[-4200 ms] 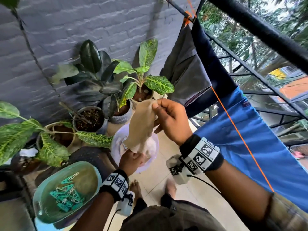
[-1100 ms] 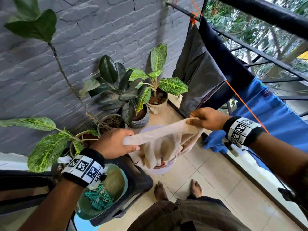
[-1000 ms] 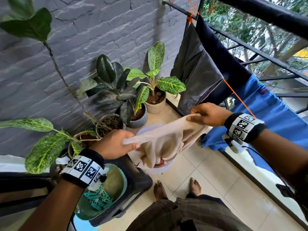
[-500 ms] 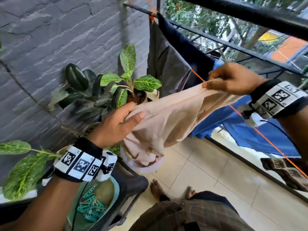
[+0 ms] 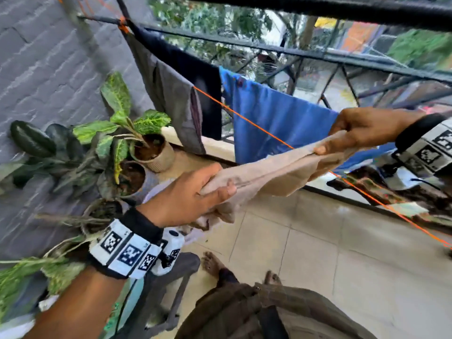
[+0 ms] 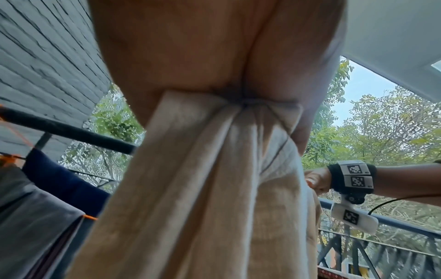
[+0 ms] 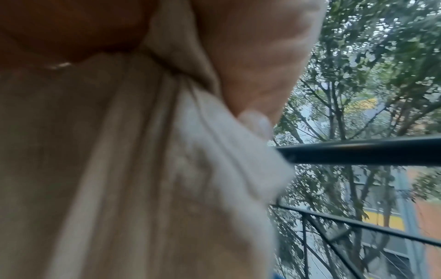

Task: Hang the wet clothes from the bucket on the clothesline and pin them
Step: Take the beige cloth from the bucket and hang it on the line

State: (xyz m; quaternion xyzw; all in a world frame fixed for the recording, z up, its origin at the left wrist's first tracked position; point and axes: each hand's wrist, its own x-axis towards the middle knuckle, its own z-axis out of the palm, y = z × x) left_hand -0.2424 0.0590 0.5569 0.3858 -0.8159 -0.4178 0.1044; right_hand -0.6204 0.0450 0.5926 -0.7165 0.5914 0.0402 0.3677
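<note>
A wet beige cloth (image 5: 266,172) is stretched between my two hands, level with the orange clothesline (image 5: 247,121). My left hand (image 5: 195,194) grips its left end, thumb on top, and the rest hangs down below it. My right hand (image 5: 357,133) pinches the other end, over the line where it crosses the blue garment (image 5: 276,118). The cloth (image 6: 203,188) fills the left wrist view under the palm, with the right hand (image 6: 317,181) beyond it. In the right wrist view the cloth (image 7: 133,169) hangs bunched from the fingers. The bucket is mostly hidden behind my left hand.
A grey garment (image 5: 171,89) and a dark navy one (image 5: 198,77) hang at the line's wall end. Potted plants (image 5: 137,138) stand along the grey brick wall (image 5: 49,57). A black railing (image 5: 318,52) runs behind the line. A dark stool (image 5: 171,289) stands by my bare feet.
Both hands have lifted the beige cloth out of the bucket and carried it up and right to the line. My right hand now reaches over the blue garment.
</note>
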